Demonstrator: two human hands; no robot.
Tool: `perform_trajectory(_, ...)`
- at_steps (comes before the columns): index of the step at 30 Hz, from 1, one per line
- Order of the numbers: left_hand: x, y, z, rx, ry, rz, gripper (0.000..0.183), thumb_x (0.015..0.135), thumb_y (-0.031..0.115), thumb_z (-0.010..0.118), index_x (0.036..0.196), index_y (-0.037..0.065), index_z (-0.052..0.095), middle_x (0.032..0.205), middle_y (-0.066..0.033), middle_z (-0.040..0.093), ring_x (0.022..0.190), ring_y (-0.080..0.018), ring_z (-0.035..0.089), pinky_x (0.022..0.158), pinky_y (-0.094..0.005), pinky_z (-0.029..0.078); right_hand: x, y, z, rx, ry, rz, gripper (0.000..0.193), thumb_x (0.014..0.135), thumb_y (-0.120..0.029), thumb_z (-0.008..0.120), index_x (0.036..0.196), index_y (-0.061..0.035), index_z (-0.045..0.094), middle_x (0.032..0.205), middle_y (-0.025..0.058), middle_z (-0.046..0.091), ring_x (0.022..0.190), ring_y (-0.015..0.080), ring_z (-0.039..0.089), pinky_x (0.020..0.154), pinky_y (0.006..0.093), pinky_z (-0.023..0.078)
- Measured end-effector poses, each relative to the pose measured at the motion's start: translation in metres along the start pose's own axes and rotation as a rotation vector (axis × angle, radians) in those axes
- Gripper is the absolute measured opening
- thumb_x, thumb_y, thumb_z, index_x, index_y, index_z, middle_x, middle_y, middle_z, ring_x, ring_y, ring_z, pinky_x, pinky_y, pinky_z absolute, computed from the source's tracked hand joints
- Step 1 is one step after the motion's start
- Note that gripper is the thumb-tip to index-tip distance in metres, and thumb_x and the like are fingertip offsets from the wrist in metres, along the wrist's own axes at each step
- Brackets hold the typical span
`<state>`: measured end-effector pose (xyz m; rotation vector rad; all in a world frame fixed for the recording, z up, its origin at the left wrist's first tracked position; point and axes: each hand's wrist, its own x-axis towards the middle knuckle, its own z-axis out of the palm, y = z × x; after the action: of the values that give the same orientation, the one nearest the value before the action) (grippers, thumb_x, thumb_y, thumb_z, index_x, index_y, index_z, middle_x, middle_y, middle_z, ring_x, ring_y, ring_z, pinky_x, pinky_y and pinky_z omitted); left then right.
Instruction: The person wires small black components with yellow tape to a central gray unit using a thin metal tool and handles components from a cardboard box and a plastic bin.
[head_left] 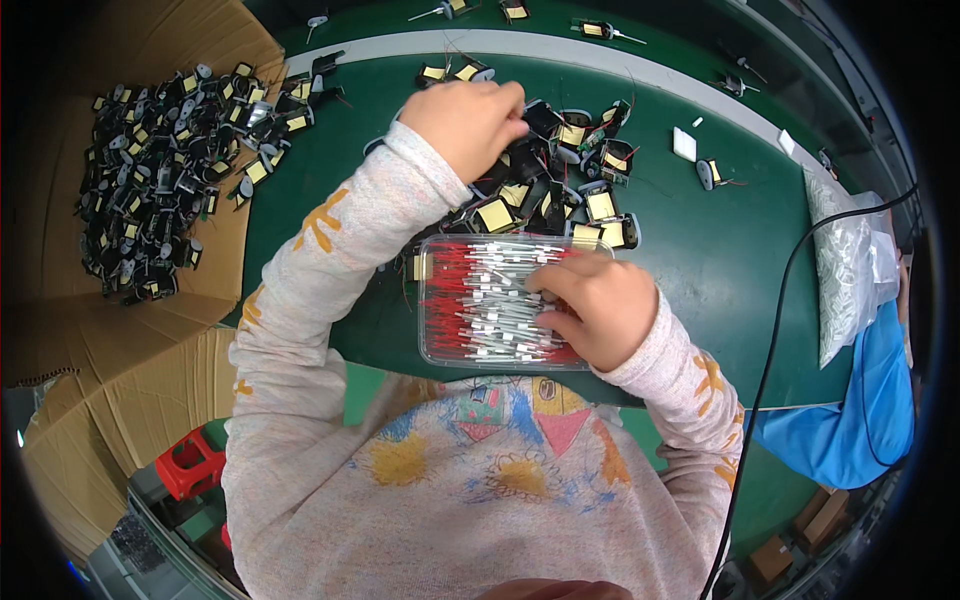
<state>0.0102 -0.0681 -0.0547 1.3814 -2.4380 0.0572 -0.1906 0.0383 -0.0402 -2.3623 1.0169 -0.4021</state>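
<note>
My left hand [465, 125] reaches over a heap of small black motor-like parts [545, 165] with yellow pads and thin wires. Its fingers are curled, and whatever they grip is hidden beneath them. Directly in front of me stands a clear plastic box [428, 348] full of thin rods [505, 300], white with small white heads on one part and red toward the ends. Over the right side of this box is my right hand [610, 310], fingers bent down among the rods, thumb and forefinger apart. No rod shows lifted between them.
At left, a large cardboard box [50, 200] holds many more black parts [165, 180]. A white block [684, 144] and one loose part [708, 174] lie on the green table [720, 260]. Bagged white pieces [848, 265] sit at right, beside a black cable [775, 330] and blue cloth [850, 400].
</note>
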Motion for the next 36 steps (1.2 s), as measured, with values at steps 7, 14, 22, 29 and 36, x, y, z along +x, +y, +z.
perform_trajectory(7, -0.004, 0.005, -0.013, -0.162, -0.03, 0.069, 0.014, 0.08, 0.021, 0.06, 0.085, 0.009, 0.056, 0.076, -0.0051, 0.058, 0.075, -0.0245, 0.058, 0.065, -0.0343, 0.046, 0.003, -0.006, 0.001, -0.059, -0.046, 0.004, 0.035, 0.06, -0.004, 0.071, 0.094, -0.0082, 0.059, 0.08, 0.01, 0.062, 0.069, 0.0291, 0.062, 0.061, 0.0369, 0.05)
perform_trajectory(14, -0.015, 0.006, -0.026, -0.184, -0.07, 0.155, 0.011, 0.08, 0.019, 0.06, 0.084, 0.01, 0.058, 0.076, -0.0047, 0.058, 0.076, -0.0245, 0.056, 0.069, -0.034, 0.046, 0.004, 0.002, -0.006, 0.099, -0.088, 0.016, 0.039, 0.061, 0.004, 0.067, 0.098, -0.0064, 0.059, 0.079, 0.0106, 0.062, 0.067, 0.0261, 0.062, 0.06, 0.035, 0.05)
perform_trajectory(22, -0.025, 0.008, -0.021, -0.188, -0.164, 0.355, 0.014, 0.064, 0.009, 0.07, 0.076, 0.011, 0.065, 0.085, 0.0012, 0.053, 0.088, -0.0211, 0.051, 0.073, -0.0329, 0.044, -0.001, 0.002, -0.029, 0.313, 0.117, 0.033, 0.039, 0.065, 0.008, 0.061, 0.103, -0.0048, 0.06, 0.077, 0.013, 0.063, 0.069, 0.027, 0.063, 0.064, 0.0332, 0.051)
perform_trajectory(29, -0.01, 0.024, 0.0, -0.202, -0.155, 0.494, 0.023, 0.057, 0.011, 0.071, 0.079, 0.015, 0.065, 0.091, 0.0027, 0.053, 0.094, -0.017, 0.049, 0.075, -0.0321, 0.039, -0.001, 0.012, -0.034, 0.865, 0.254, 0.156, 0.029, 0.072, 0.009, 0.063, 0.1, 0.0021, 0.059, 0.086, 0.0043, 0.063, 0.08, 0.0102, 0.06, 0.072, 0.0238, 0.047)
perform_trajectory(36, 0.001, 0.024, 0.011, -0.204, -0.059, 0.529, 0.018, 0.057, 0.019, 0.071, 0.072, 0.012, 0.066, 0.09, 0.0013, 0.054, 0.093, -0.0194, 0.049, 0.075, -0.0338, 0.04, 0.007, 0.02, -0.031, 1.235, 0.253, 0.146, 0.037, 0.072, 0.007, 0.065, 0.107, 0.0033, 0.053, 0.084, 0.0072, 0.061, 0.08, 0.0132, 0.06, 0.078, 0.0268, 0.048)
